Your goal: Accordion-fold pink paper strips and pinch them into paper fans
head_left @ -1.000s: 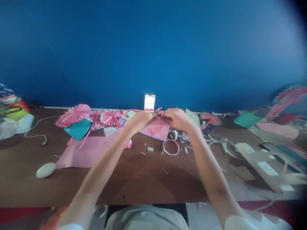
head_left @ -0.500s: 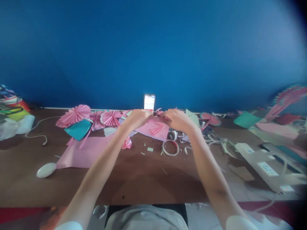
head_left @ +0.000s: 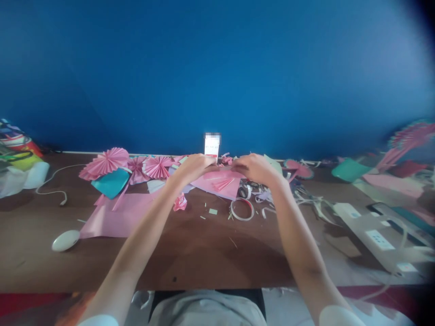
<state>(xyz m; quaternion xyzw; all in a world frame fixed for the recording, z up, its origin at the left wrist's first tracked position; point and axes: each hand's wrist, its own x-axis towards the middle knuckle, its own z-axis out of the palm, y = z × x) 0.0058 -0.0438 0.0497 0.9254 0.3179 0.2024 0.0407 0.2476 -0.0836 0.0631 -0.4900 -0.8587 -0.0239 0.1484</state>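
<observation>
Both arms reach forward to the back of the table. My left hand (head_left: 197,166) has its fingers closed on one end of a narrow strip of pale pink paper (head_left: 224,169). On the other end, my right hand (head_left: 253,168) is closed too, its fingers bent over the edge. The strip spans the short gap between the hands; its ends are hidden by the fingers. Just beneath lies a pink paper sheet (head_left: 226,188) with a folded pink piece on it. Behind the left fingertips stands a phone (head_left: 211,147) with a lit screen.
Pleated pink paper fans (head_left: 158,168) and a teal paper piece (head_left: 111,183) lie on the left. A larger pink sheet (head_left: 115,217) is beside a white mouse (head_left: 65,241). Tape rolls (head_left: 242,209) and scraps sit right of centre. A power strip (head_left: 379,239) is at right.
My right hand has shifted slightly to the right, widening the gap between my hands. More of the pale strip shows between them.
</observation>
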